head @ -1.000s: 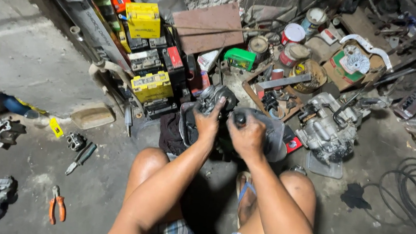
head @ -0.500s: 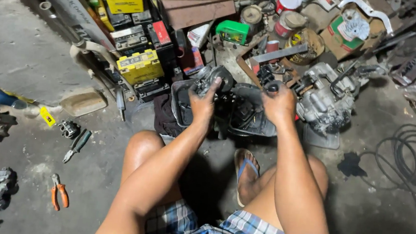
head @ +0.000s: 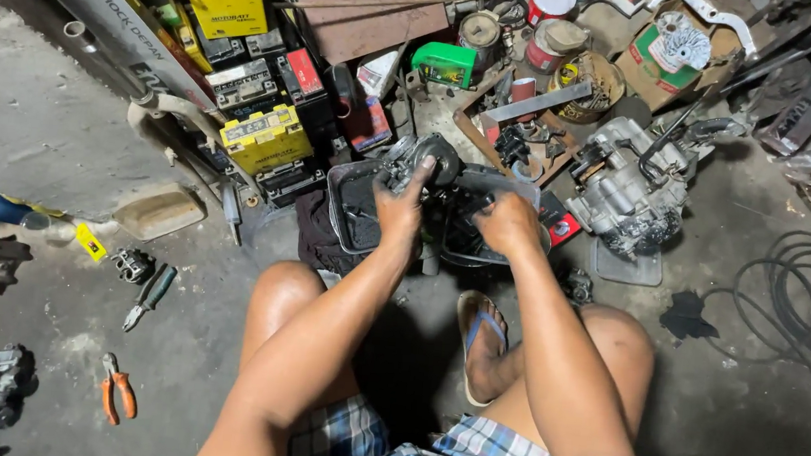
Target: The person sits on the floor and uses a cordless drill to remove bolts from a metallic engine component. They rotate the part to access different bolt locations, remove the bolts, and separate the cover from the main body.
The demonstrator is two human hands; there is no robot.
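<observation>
— Above our knees, toward twelve o'clock, what have we got hold of?

— Our left hand [head: 397,208] is curled on a dark metal engine part [head: 428,159], fingers wrapped over its near side and the forefinger stretched up across its round face. It sits over the left one of two dark trays [head: 348,215] on the concrete floor [head: 72,130].

— And the other hand?

— Our right hand [head: 509,222] is closed into a loose fist over the right-hand tray; whether anything is inside the fingers we cannot tell, they hide it.

— What lies around us?

— At two o'clock from the hands, just beside the trays, a grey engine block [head: 628,194]. At ten o'clock, a yellow battery [head: 265,136] among black ones. Out at eight o'clock, well apart, orange-handled pliers [head: 117,391], and nearer a dark-handled tool [head: 150,296]. Between our knees, a foot in a sandal [head: 485,347]. At three o'clock, a coil of black cable [head: 810,303].
</observation>
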